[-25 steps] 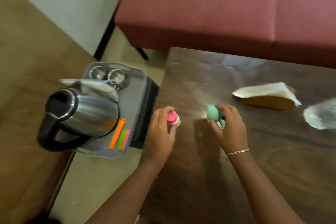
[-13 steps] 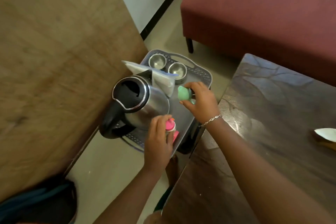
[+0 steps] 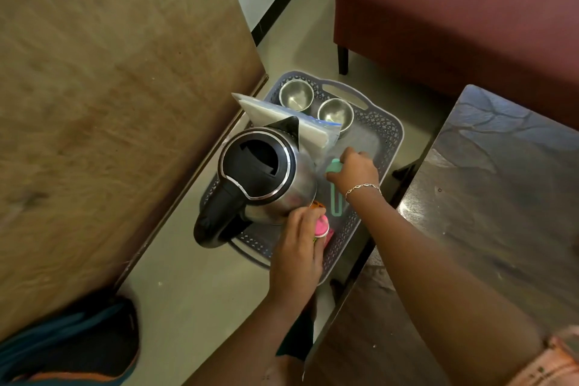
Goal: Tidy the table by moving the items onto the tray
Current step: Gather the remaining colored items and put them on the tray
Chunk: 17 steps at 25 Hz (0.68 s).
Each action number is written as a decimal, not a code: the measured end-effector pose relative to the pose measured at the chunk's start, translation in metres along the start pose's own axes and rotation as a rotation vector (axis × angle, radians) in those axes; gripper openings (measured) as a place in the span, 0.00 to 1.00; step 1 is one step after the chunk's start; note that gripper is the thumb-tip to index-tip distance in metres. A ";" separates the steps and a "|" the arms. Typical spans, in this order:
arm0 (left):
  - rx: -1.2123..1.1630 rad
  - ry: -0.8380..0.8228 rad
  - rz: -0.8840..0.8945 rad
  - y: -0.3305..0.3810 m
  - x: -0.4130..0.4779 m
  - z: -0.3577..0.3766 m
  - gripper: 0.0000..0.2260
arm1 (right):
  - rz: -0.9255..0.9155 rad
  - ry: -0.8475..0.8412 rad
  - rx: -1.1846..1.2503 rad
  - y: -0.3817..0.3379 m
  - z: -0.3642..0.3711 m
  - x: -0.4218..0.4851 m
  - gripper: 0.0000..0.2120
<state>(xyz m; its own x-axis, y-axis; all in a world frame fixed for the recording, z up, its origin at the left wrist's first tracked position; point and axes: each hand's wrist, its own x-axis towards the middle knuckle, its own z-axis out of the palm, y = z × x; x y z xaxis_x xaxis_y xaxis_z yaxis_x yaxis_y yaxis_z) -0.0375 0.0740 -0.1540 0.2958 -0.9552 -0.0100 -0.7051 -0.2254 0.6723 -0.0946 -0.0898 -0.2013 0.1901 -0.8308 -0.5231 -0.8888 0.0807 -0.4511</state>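
**Both hands over the tray, each with a small item**

From the head view, we see our left hand [image 3: 297, 247] closed around a pink-capped item [image 3: 322, 226] above the tray's [image 3: 388, 135] near corner, just beside the kettle [image 3: 266, 175]. Our right hand [image 3: 354, 171] grips a green-capped item [image 3: 333, 165] further in, over bare tray floor. We judge each item needs only to go straight down; the right has the clearer spot, the left sits tight against the kettle.

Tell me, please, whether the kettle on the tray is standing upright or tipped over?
Upright. The kettle stands on the grey tray, its black lid facing straight up at the camera, spout toward the two steel bowls.
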 end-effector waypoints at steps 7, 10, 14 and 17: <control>0.062 -0.057 0.013 -0.007 0.000 -0.002 0.18 | 0.048 0.090 0.008 0.000 0.015 0.008 0.22; 0.066 -0.064 0.014 -0.010 -0.001 -0.004 0.18 | 0.047 0.142 0.020 -0.002 0.014 0.015 0.23; 0.066 -0.075 0.011 -0.012 -0.002 -0.003 0.19 | 0.036 0.177 0.028 -0.004 0.013 0.021 0.23; 0.081 -0.082 0.012 -0.012 -0.001 -0.001 0.19 | 0.029 0.171 0.015 -0.004 0.017 0.020 0.24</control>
<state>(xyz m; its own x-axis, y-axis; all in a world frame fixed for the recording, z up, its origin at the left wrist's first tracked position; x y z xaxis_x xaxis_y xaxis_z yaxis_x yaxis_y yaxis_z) -0.0287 0.0782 -0.1619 0.2357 -0.9697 -0.0650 -0.7591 -0.2254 0.6107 -0.0803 -0.0971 -0.2224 0.0898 -0.9096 -0.4057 -0.8864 0.1128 -0.4490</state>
